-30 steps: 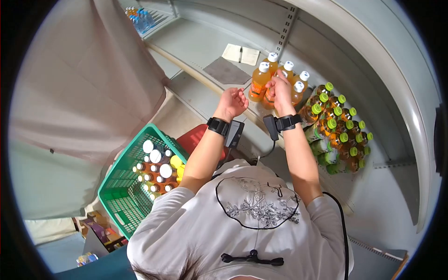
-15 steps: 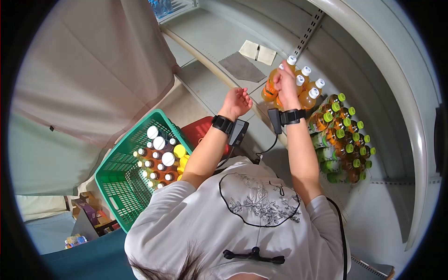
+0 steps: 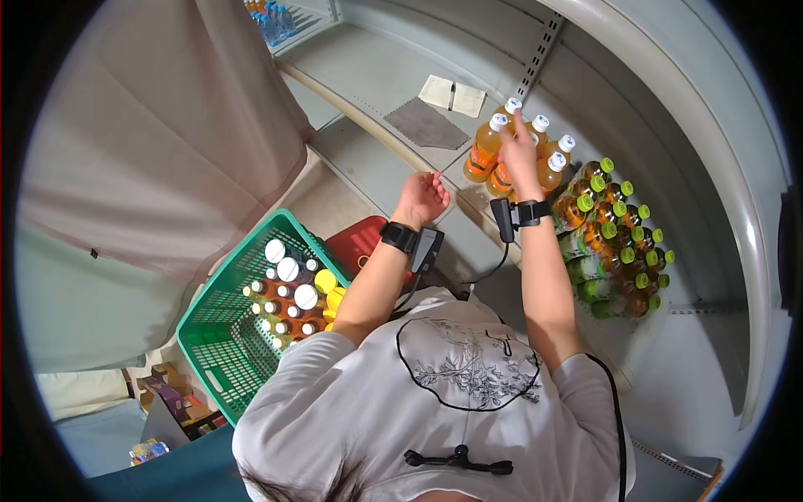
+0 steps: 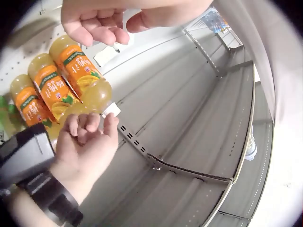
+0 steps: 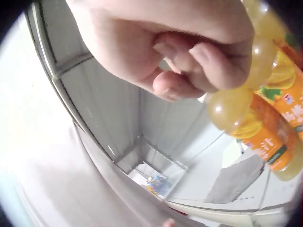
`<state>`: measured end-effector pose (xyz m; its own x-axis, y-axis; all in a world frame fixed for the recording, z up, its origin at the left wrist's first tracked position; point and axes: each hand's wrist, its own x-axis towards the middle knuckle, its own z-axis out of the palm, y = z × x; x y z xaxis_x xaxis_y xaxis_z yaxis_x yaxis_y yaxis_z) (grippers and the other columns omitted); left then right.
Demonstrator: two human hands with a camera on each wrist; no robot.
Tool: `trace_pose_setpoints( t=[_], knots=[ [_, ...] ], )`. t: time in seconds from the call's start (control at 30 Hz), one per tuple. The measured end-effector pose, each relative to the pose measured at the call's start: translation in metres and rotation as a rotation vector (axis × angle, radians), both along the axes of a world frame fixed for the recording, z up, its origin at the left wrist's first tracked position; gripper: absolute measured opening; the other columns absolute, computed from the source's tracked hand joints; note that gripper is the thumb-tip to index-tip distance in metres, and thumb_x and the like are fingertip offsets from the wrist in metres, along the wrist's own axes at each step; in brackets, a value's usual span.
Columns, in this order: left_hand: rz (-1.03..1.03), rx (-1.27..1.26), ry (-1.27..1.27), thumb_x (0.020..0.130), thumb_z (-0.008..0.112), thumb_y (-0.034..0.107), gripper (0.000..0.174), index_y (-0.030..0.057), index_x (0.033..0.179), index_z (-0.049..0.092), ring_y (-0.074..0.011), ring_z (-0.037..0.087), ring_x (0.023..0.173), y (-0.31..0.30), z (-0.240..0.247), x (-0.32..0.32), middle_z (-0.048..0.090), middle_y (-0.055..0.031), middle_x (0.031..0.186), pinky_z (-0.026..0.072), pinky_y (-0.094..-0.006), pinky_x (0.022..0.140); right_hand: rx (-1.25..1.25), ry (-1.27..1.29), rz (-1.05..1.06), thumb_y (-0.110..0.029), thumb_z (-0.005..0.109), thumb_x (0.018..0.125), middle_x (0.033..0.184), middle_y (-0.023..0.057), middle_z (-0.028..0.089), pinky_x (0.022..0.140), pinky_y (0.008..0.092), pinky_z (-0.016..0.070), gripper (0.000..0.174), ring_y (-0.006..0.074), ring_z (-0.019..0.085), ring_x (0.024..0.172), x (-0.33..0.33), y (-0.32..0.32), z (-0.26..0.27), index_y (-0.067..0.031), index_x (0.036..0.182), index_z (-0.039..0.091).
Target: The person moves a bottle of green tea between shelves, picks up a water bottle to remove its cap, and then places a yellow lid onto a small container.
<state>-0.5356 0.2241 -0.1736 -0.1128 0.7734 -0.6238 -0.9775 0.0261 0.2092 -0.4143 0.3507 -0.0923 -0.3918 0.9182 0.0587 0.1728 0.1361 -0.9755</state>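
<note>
- Right hand (image 3: 520,159): raised among the orange juice bottles (image 3: 483,157). Index finger stretched out towards the white caps, the others curled in to the palm. Nothing seen in its hold; whether it touches a bottle, I cannot tell.
- Left hand (image 3: 424,199): near the shelf's front edge, to the left of the bottles and apart from them. Fingers loosely bent, holding nothing.
- Orange juice bottles: upright in a tight cluster on the shelf (image 3: 330,71), white caps, orange labels with green bands. Some partly hidden behind the right hand.
- Green-capped bottles (image 3: 609,229): packed in rows to the right of the juice, amber contents.
- Grey cloth (image 3: 427,123): flat on the shelf left of the juice, edge zigzag-cut. Just behind it, an open notebook (image 3: 439,90) with a dark pen-like strip down the middle.
- Blue bottles (image 3: 272,25): small at the shelving's far end.
- Green basket (image 3: 238,360): low at the person's left, loaded with bottles (image 3: 283,291), caps white and yellow.
- Pale curtain (image 3: 159,167): hangs on the left, beyond the basket.
- Person: light top (image 3: 464,368), embroidered; a dark camera strapped at each wrist.
</note>
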Motion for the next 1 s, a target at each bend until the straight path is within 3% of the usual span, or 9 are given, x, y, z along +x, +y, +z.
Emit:
trace_pose_setpoints(
  t=[0.2,0.3,0.57,0.73,0.8,0.83,0.87,0.93,1.0],
  knots=[
    [-0.005,-0.029,-0.022,0.080,0.040,0.014,0.017,0.0045,0.080,0.054,-0.0103,0.044,0.057,0.000,-0.007,0.008,0.045,0.0032,0.061,0.0399,-0.0282,0.067,0.032,0.179,-0.119,-0.014,0.044,0.084,0.053,-0.0009,0.043,0.038,0.0223,0.0306,0.048,0.0067,0.038,0.042,0.021,0.007,0.005,-0.0148,0.130,0.030],
    [-0.027,-0.032,-0.008,0.080,0.040,0.014,0.017,0.0048,0.080,0.054,-0.0104,0.043,0.058,0.002,-0.012,0.012,0.044,0.0032,0.061,0.0398,-0.0286,0.067,-0.323,0.181,0.018,-0.015,0.045,0.084,0.048,-0.0035,0.033,0.036,0.0211,0.0214,0.048,0.0053,0.030,0.040,0.036,0.011,-0.013,-0.0125,0.129,0.031],
    [-0.037,-0.054,0.001,0.080,0.038,0.016,0.019,0.0055,0.080,0.054,-0.0106,0.043,0.056,0.004,-0.014,0.011,0.045,0.0032,0.060,0.0399,-0.0285,0.065,-0.072,0.265,-0.153,-0.014,0.046,0.083,0.050,-0.0027,0.038,0.040,0.0213,0.0295,0.047,0.0060,0.034,0.042,0.046,-0.001,0.032,-0.0092,0.128,0.032],
    [-0.041,-0.037,-0.004,0.080,0.038,0.016,0.018,0.0056,0.081,0.054,-0.0108,0.044,0.056,0.006,-0.020,0.012,0.046,0.0031,0.060,0.0399,-0.0285,0.064,-0.094,0.210,-0.284,-0.013,0.045,0.082,0.053,-0.0012,0.043,0.043,0.0229,0.0341,0.048,0.0063,0.039,0.046,0.072,0.018,-0.029,-0.0110,0.129,0.032],
    [-0.033,-0.039,-0.012,0.081,0.038,0.016,0.018,0.0057,0.081,0.053,-0.0110,0.044,0.056,0.006,-0.021,0.014,0.046,0.0030,0.060,0.0399,-0.0285,0.064,0.681,-0.002,-0.348,-0.012,0.045,0.082,0.053,-0.0007,0.043,0.041,0.0229,0.0329,0.048,0.0070,0.037,0.043,0.079,0.046,-0.090,-0.0155,0.128,0.033],
    [-0.035,-0.042,-0.009,0.081,0.038,0.016,0.018,0.0060,0.080,0.053,-0.0110,0.044,0.056,0.007,-0.021,0.014,0.046,0.0030,0.060,0.0398,-0.0285,0.064,0.178,0.065,-0.309,-0.011,0.044,0.082,0.053,0.0003,0.044,0.042,0.0231,0.0347,0.049,0.0086,0.039,0.042,0.077,0.013,-0.048,-0.0192,0.129,0.033],
    [-0.038,-0.046,-0.005,0.081,0.038,0.016,0.018,0.0062,0.080,0.053,-0.0110,0.043,0.056,0.008,-0.021,0.015,0.046,0.0030,0.060,0.0396,-0.0286,0.063,0.177,0.064,-0.309,-0.011,0.044,0.082,0.053,0.0003,0.044,0.042,0.0231,0.0347,0.049,0.0086,0.039,0.042,0.079,0.010,-0.030,-0.0192,0.129,0.033],
    [-0.066,-0.056,0.023,0.081,0.039,0.016,0.018,0.0065,0.080,0.053,-0.0108,0.044,0.056,0.007,-0.017,0.019,0.046,0.0031,0.059,0.0394,-0.0286,0.063,-0.273,0.199,-0.176,-0.012,0.045,0.082,0.054,0.0013,0.045,0.043,0.0237,0.0368,0.050,0.0094,0.042,0.044,0.087,0.005,-0.018,-0.0183,0.130,0.031],
    [-0.098,-0.048,0.049,0.081,0.039,0.016,0.017,0.0067,0.079,0.053,-0.0107,0.044,0.056,0.013,-0.017,0.022,0.046,0.0032,0.059,0.0392,-0.0286,0.063,-0.237,0.197,-0.162,-0.014,0.046,0.082,0.054,0.0021,0.046,0.044,0.0246,0.0378,0.051,0.0095,0.044,0.045,0.089,0.007,-0.018,-0.0165,0.130,0.029]
  ],
)
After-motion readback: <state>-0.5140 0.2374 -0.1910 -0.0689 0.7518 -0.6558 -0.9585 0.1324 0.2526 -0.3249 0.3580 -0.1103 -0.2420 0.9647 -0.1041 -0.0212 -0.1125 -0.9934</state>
